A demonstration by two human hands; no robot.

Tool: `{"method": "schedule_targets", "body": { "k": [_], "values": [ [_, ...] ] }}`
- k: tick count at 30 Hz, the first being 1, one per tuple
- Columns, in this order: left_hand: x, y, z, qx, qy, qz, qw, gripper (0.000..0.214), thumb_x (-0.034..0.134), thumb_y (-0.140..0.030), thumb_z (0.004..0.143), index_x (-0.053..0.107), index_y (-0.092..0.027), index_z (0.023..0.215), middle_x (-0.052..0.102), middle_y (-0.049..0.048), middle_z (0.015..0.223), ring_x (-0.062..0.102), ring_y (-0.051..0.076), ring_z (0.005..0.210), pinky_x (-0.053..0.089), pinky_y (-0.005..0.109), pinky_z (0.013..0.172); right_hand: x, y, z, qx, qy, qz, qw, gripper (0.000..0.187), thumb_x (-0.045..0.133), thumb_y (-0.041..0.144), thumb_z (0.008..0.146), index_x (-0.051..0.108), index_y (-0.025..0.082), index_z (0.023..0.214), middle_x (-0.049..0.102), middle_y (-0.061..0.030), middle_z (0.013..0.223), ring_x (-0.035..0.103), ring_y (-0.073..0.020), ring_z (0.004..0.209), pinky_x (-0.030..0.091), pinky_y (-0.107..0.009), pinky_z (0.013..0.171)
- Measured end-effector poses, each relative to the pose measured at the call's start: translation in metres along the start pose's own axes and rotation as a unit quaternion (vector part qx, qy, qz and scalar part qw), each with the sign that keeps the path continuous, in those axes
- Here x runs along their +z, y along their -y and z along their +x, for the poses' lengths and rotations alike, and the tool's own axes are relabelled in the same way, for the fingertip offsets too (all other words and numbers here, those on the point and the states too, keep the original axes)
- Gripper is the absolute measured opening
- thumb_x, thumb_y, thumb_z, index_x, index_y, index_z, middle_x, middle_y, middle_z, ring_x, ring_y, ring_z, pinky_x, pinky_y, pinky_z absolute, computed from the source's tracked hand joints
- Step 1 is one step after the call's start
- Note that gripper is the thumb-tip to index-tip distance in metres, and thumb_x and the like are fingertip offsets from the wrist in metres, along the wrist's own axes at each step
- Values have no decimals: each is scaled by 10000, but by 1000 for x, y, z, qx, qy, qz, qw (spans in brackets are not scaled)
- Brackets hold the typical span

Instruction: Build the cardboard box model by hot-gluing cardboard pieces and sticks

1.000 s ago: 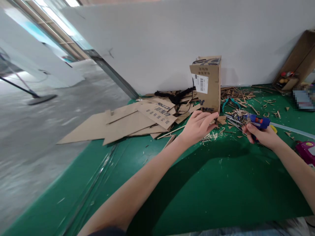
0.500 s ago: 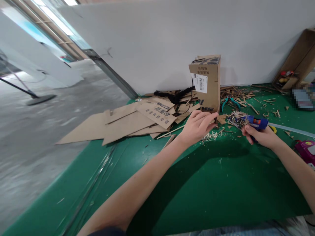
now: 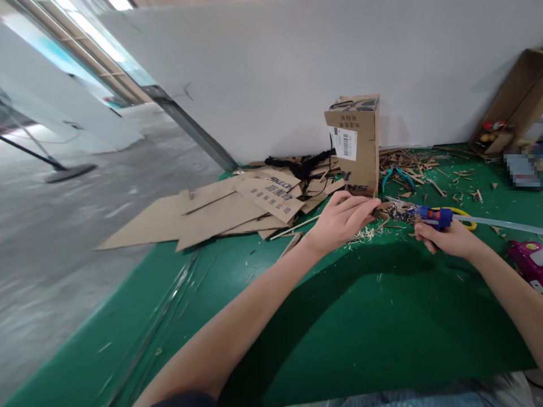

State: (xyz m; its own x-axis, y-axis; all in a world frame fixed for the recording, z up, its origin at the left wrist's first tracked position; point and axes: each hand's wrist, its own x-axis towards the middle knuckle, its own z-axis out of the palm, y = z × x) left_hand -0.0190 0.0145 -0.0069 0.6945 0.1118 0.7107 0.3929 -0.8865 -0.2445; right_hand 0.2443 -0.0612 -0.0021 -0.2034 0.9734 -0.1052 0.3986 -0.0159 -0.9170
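Note:
My right hand (image 3: 445, 237) is wrapped round a blue hot glue gun (image 3: 441, 217). Brown scraps and shavings are stuck around the gun's front, and a clear glue stick (image 3: 500, 221) runs out of its back. The nozzle points left, close to the fingertips of my left hand (image 3: 341, 220). Those fingers are bent and pressed together in front of the foot of an upright cardboard box (image 3: 365, 147); whatever they pinch is mostly hidden. A small brown cardboard piece (image 3: 383, 210) shows just beyond the fingertips.
Flat cardboard sheets (image 3: 220, 212) lie at left on the green table (image 3: 297, 339). Teal-handled pliers (image 3: 397, 178) rest behind the glue gun, with a yellow ring-shaped handle (image 3: 466, 217) beside it. A magenta device (image 3: 528, 260) sits at right. Pale shavings (image 3: 365, 234) lie near my left hand.
My right hand has brought the glue gun slightly left and levelled it, so the nozzle is nearer my left fingertips. The yellow handle shows more. My left hand has barely shifted.

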Motion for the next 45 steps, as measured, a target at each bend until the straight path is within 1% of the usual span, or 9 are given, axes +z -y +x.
{"method": "schedule_targets", "body": {
  "k": [7, 12, 17, 22, 24, 29, 32, 40, 45],
  "values": [
    [0, 0, -1, -20, 23, -29, 999, 605, 607, -187, 945, 333, -290, 1474, 748, 79, 1158, 715, 223, 1033, 499, 402, 878, 1, 5, -2, -5, -1, -9, 1000, 490, 650, 695, 728, 556, 215, 698, 537, 31, 511, 496, -106, 407, 426, -241, 415],
    [-1, 0, 0, 3, 15, -15, 1000, 612, 607, -166, 943, 326, -246, 1481, 756, 97, 1136, 718, 230, 1031, 498, 402, 866, 2, 4, -2, 4, -10, -24, 1000, 474, 628, 685, 734, 552, 220, 686, 531, 26, 503, 512, -118, 413, 439, -253, 424],
    [-2, 0, 1, 7, 19, 2, 1000, 506, 585, -176, 959, 393, -245, 1422, 760, 77, 1125, 721, 215, 1029, 493, 387, 845, 1, 5, -2, 24, -30, -43, 998, 478, 632, 689, 718, 549, 221, 679, 530, 24, 504, 520, -125, 409, 445, -263, 422],
    [-1, 2, 0, 6, 28, 26, 999, 419, 563, -188, 976, 432, -256, 1367, 764, 49, 1125, 724, 203, 1015, 488, 385, 852, -1, -1, 0, 25, -44, -55, 997, 462, 627, 672, 743, 549, 220, 691, 526, 24, 521, 530, -129, 414, 451, -267, 423],
    [0, 3, -1, 4, 25, 21, 999, 440, 569, -190, 973, 423, -260, 1382, 764, 49, 1120, 723, 207, 1015, 483, 385, 850, -1, -4, 1, 23, -46, -55, 997, 460, 629, 667, 750, 542, 219, 692, 530, 23, 545, 524, -123, 410, 446, -265, 420],
    [1, 3, -1, 14, 3, 6, 1000, 571, 608, -177, 949, 357, -206, 1461, 767, 82, 1100, 715, 216, 1018, 468, 372, 850, -3, -8, 1, 35, -48, -75, 995, 470, 600, 682, 777, 541, 220, 712, 524, 30, 549, 537, -124, 433, 456, -261, 444],
    [2, 3, -1, 9, 4, 0, 1000, 598, 605, -182, 951, 334, -221, 1482, 762, 78, 1113, 708, 207, 1032, 461, 360, 865, -4, -9, 2, 35, -42, -80, 995, 476, 594, 688, 785, 536, 221, 713, 526, 33, 564, 537, -119, 439, 446, -253, 443],
    [2, 3, 1, 12, -10, 35, 999, 405, 597, -184, 958, 456, -192, 1337, 772, 70, 1063, 726, 186, 954, 461, 342, 824, -6, -9, 2, 35, -38, -72, 996, 447, 606, 673, 782, 574, 231, 722, 523, 35, 525, 543, -138, 445, 452, -264, 451],
    [4, 4, -1, 1, -5, 13, 1000, 432, 601, -170, 949, 460, -196, 1356, 765, 86, 1084, 722, 206, 979, 451, 355, 842, -7, -9, 3, 38, -41, -73, 996, 450, 601, 674, 785, 579, 227, 733, 541, 29, 540, 537, -133, 440, 435, -258, 441]
  ]
}}
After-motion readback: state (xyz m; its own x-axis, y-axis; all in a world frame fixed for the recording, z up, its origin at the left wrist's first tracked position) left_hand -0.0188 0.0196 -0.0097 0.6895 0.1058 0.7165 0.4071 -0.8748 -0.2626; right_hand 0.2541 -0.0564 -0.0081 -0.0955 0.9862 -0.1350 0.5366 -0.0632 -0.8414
